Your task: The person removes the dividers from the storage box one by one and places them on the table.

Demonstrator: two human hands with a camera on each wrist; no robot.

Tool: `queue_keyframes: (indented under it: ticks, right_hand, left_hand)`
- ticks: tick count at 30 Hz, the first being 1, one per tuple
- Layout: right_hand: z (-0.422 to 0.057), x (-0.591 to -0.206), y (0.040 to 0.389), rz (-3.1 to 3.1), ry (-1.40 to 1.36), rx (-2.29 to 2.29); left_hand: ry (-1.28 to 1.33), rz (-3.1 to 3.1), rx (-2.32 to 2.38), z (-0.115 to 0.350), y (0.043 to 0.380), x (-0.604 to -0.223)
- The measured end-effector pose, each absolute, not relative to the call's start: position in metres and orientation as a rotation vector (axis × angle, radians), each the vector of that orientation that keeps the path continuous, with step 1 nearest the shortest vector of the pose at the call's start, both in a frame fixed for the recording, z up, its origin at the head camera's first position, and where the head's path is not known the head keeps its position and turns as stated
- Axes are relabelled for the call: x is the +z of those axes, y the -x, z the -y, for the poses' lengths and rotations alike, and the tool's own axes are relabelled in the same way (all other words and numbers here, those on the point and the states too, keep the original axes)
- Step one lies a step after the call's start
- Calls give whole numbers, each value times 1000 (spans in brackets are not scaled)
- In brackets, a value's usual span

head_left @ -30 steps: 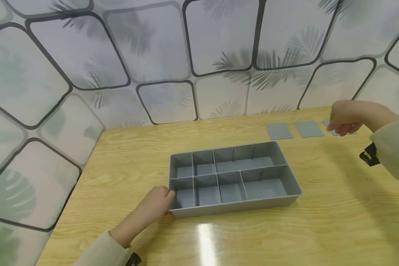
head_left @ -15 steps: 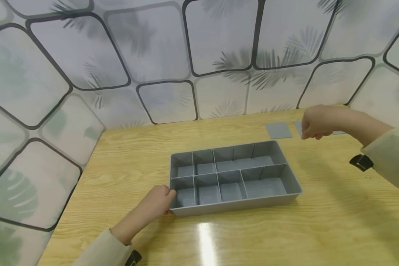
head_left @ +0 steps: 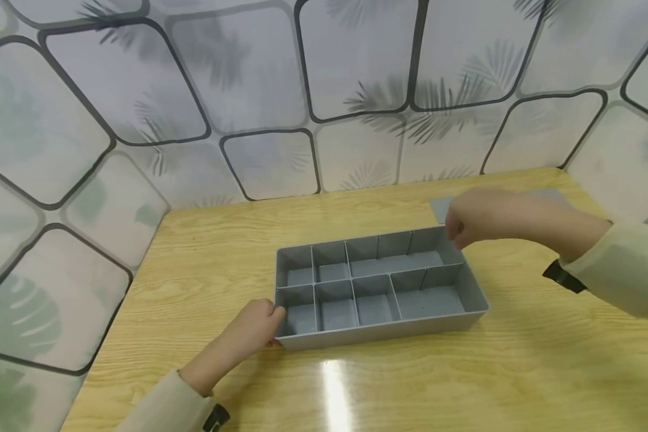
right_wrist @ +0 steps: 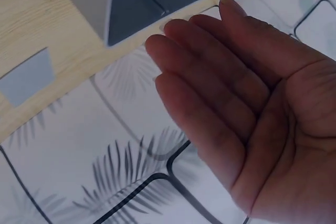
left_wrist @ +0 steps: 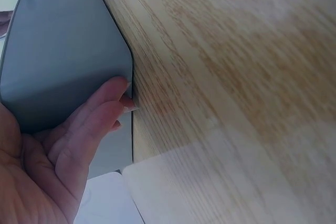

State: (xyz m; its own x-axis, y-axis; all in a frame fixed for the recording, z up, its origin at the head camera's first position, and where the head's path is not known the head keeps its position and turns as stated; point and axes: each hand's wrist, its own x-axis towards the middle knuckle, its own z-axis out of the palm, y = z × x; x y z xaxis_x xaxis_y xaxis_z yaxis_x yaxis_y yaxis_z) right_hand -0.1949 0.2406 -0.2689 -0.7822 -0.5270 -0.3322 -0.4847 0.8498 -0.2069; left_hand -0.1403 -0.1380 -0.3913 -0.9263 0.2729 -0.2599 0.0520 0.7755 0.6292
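A grey divided storage box (head_left: 378, 334) sits on the wooden table, its compartments bare inside. My left hand (head_left: 251, 327) grips its left end near the front corner, thumb over the rim. In the left wrist view, the left fingers (left_wrist: 97, 114) lie against the outside of the box wall by the tabletop. Over the box's back right corner hovers my right hand (head_left: 497, 219), fingers loosely bent. The right wrist view shows nothing held in that right palm (right_wrist: 304, 150). Flat grey square pieces (head_left: 440, 209) lie behind the box, partly hidden by the right hand and forearm.
A patterned wall covering (head_left: 356, 150) rises directly behind the table (head_left: 221, 240) and along its left side. Another grey piece (head_left: 551, 193) shows beyond the right forearm. Each wrist carries a black strap (head_left: 564, 276).
My right hand has moved left and toward me, from above the rightmost grey square to the box's back right corner. The left hand keeps its grip on the box.
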Motion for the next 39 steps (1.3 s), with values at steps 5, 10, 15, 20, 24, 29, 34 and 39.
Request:
queue_keyframes:
  ticks: [5,10,15,20,24,29,34,39]
  right_hand:
    - [-225,-268,197,-2579,903,-177]
    - [-206,-265,200,-2470,1080,-159]
    - [-185,-270,194,-2418,1163,-80]
    - [-164,-277,183,-2442,1353,152]
    - [-151,-283,175,-2458,1426,358]
    - [-140,-291,165,-2386,1521,587]
    - [-131,-299,156,-2283,1614,764]
    - [-128,-311,151,-2239,1732,859]
  left_hand:
    - [-251,-2623,918,138,140,-391]
    - [-246,-2627,918,138,141,-392]
    - [-233,-2623,920,138,141,-393]
    - [-234,-2614,923,138,141,-393]
    - [-243,-2623,922,138,143,-392]
    - [-263,-2647,894,137,145,-392]
    - [-266,-2662,882,137,145,-391]
    - [-255,-2649,890,138,143,-392]
